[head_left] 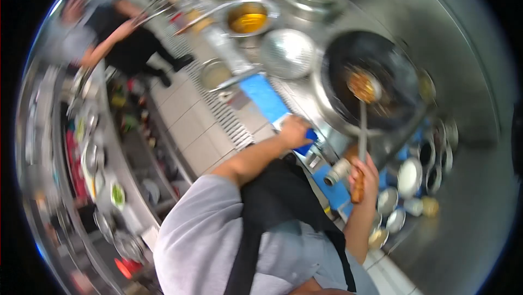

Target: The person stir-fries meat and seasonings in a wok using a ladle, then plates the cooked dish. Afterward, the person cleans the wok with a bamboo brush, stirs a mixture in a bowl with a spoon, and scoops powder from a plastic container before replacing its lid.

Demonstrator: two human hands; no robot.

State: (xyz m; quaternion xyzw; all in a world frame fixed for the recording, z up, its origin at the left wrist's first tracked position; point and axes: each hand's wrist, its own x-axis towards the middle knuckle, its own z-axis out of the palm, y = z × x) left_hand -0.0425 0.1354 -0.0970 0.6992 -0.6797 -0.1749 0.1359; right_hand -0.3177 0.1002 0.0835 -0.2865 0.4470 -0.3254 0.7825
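- The steel counter [359, 16] carries the cookware and the containers; its near edge runs beside the person's apron.
- A co-worker [117, 39], blurred, stands well apart, beyond the tiled floor, both arms reaching forward.
- The dark wok [338, 58] sits on the counter, between the near edge and the steel back wall; brown food and a shiny liquid show inside.
- Seasoning containers [409, 177], a cluster of round ones with white and pale contents, stand toward the counter's right end.
- The perforated metal lid [287, 53] lies just beside the wok, on its left.
- The metal bowl [271, 25] with yellow-orange liquid stands farther left, near the perforated lid.
- The ladle [363, 131] slants from the wok over its rim, its scoop inside, full of brown food.
- The right hand [365, 175] is closed round the ladle's wooden handle.
- The left hand [295, 131] is on a blue cloth [265, 98] at the near edge; whether it grips cannot be told.
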